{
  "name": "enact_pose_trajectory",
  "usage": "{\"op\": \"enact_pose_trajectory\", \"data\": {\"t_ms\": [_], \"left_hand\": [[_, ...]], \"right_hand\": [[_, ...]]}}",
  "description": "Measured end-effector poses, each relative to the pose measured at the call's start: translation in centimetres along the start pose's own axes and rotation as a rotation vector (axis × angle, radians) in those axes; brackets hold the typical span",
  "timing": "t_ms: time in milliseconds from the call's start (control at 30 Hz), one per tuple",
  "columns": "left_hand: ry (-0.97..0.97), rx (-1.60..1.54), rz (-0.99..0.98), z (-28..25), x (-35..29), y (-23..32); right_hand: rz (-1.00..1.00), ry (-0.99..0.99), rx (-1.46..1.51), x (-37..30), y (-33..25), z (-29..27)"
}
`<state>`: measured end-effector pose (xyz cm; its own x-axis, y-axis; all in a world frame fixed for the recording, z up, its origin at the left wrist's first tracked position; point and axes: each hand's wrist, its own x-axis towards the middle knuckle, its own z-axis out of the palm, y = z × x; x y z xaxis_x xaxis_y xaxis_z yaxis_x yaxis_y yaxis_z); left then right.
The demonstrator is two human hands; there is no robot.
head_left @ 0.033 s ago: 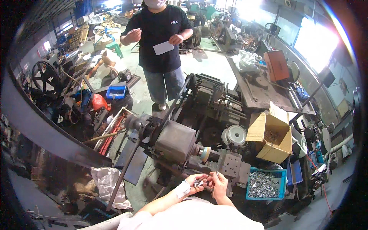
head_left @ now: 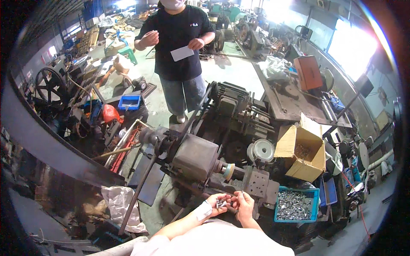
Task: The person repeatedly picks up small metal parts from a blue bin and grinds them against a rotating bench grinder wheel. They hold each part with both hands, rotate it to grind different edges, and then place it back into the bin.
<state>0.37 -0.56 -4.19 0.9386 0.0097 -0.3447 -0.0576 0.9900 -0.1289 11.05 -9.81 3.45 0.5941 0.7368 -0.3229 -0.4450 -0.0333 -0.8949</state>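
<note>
My left hand [head_left: 215, 200] is palm up with its fingers curled around several small metal pieces [head_left: 221, 205] that look like screws or rivets. A white wrap [head_left: 204, 210] covers that wrist. Close beside it, almost touching, my right hand [head_left: 243, 206] has its thumb and fingertips pinched together. A small metallic tip seems to show at the pinch, too small to name. Both hands are in front of a small lathe-like machine [head_left: 195, 157], near its drilled metal block [head_left: 257, 181]. To the right, a blue bin [head_left: 294, 221] holds many similar shiny metal pieces.
An open cardboard box [head_left: 304, 171] stands behind the bin, with a pale round pulley [head_left: 261, 150] beside it. A long bar [head_left: 139, 192] slants down at the left. Across the machine stands a person [head_left: 179, 47] holding a white sheet [head_left: 182, 53]. A metal worktable [head_left: 294, 100] is behind at right.
The standing person's raised hand has shifted slightly to the right. My own hands have stayed almost in place.
</note>
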Motion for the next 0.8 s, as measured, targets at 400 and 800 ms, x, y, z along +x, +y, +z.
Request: {"op": "enact_pose_trajectory", "data": {"t_ms": [400,800], "left_hand": [[0.185,-0.112,-0.054,0.4,0.4,-0.2],[0.163,-0.033,0.048,2.1,-0.1,-1.0]], "right_hand": [[-0.232,0.055,-0.293,0.4,1.0,-0.5],[-0.127,0.041,-0.16,0.5,0.6,-1.0]]}}
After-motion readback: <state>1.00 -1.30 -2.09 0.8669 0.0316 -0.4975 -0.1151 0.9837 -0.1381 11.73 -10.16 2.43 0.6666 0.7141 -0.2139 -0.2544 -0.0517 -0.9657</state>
